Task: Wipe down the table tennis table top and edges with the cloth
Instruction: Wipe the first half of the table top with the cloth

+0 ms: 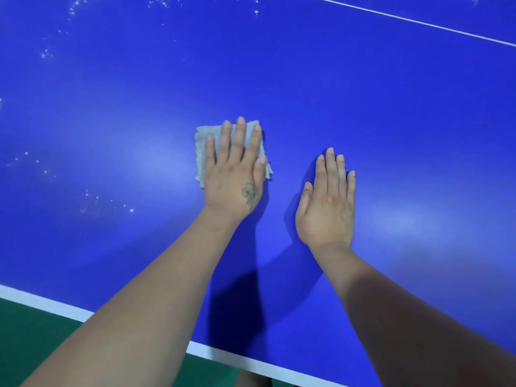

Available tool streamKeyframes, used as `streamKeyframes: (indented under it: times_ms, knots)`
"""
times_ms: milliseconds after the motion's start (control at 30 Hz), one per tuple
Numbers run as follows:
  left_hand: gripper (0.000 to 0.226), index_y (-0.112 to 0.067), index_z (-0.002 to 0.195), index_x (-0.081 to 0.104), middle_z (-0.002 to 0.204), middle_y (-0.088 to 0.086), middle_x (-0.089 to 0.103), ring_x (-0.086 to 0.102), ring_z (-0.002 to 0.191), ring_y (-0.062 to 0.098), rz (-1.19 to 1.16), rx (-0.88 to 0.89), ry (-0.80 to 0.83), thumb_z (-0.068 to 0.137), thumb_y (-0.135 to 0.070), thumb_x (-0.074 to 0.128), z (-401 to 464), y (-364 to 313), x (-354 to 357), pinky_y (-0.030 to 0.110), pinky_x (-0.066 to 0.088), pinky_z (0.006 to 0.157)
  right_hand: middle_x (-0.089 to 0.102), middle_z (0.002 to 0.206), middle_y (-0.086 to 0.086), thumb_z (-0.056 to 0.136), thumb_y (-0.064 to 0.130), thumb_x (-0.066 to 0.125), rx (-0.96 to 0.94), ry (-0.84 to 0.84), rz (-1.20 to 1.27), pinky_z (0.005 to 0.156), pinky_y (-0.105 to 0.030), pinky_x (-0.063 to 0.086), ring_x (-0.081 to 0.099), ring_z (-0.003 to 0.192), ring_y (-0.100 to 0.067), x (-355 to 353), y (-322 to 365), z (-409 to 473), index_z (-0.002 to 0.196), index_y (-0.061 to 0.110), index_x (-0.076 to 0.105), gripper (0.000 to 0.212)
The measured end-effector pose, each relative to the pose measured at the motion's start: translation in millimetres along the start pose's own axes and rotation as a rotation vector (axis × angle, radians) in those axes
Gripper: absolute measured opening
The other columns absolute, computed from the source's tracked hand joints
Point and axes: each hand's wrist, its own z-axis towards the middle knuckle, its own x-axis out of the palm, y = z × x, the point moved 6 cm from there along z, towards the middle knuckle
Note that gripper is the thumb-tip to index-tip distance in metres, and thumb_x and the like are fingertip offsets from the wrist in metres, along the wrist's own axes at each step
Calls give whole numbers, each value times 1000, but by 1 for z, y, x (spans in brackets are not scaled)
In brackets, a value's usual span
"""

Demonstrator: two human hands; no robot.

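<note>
The blue table tennis table top [377,121] fills most of the view. A folded grey cloth [201,152] lies flat on it near the middle. My left hand [237,171] presses down on the cloth with straight, spread fingers and covers most of it. My right hand [328,202] rests flat on the bare blue surface just to the right of the cloth, fingers straight and together, touching no cloth.
White specks [95,202] dot the table top at the left and along the far left. A thin white line [418,22] crosses the far right. The white near edge [42,301] runs along the bottom, with green floor [33,344] below it.
</note>
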Motion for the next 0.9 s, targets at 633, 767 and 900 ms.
streamKeyframes:
  times_ms: [633,767,900]
  knots:
    - [64,-29,172,8,179,5,8,2,166,30,-33,-330,32,111,-49,11,-6,58,-12,58,6,132,5,180,-11,112,34,15,-38,51,19,134,-53,10,0,167,-27,4,-6,0,169,4,19,65]
    - [65,-27,171,13,179,5,10,4,166,31,-34,-164,39,111,-48,15,55,17,-5,58,7,131,7,180,-10,115,28,22,-35,42,100,135,-51,9,0,167,-26,4,-9,1,169,3,19,60]
    - [62,-25,171,18,179,4,14,8,166,29,-7,116,37,113,-46,24,46,-32,2,58,9,132,10,180,-11,114,31,25,-4,-18,119,135,-50,11,4,167,-26,-8,-8,30,169,3,19,62]
